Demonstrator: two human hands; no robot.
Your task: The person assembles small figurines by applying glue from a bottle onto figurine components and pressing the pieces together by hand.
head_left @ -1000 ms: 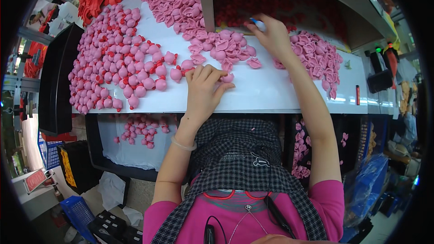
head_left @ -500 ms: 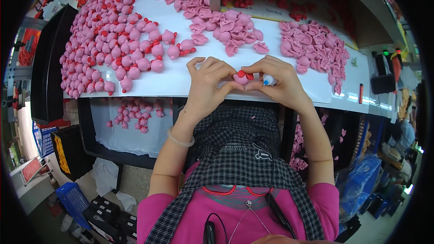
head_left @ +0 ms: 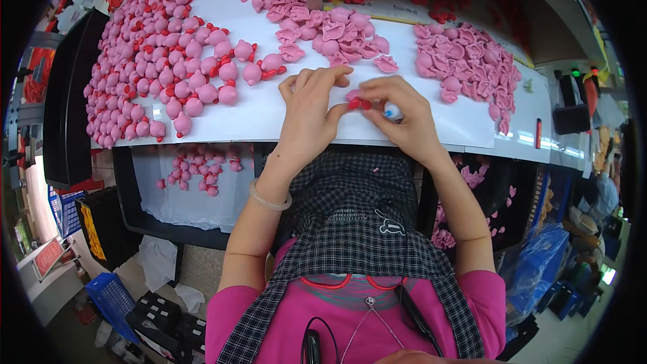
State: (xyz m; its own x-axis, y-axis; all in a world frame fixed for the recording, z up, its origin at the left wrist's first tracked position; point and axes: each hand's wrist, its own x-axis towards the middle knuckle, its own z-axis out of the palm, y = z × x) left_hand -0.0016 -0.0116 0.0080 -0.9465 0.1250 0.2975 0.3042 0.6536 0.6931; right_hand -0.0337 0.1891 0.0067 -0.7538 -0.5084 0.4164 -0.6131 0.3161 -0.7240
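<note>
Hands meet at the middle of the frame, over the near edge of the white bench (head_left: 283,118). Our left hand (head_left: 311,111) and right hand (head_left: 399,114) pinch one small pink and red toy piece (head_left: 358,101) between their fingertips, and the right hand also curls around one small blue and white tube (head_left: 391,113). We count three heaps of pink parts: one spread of finished round pink figures (head_left: 168,67) with red bits at the upper left, too many to count, one pile of open pink shells (head_left: 337,30) at the upper middle, and another shell pile (head_left: 468,64) at the upper right. One pale bangle (head_left: 268,200) rings our left wrist.
</note>
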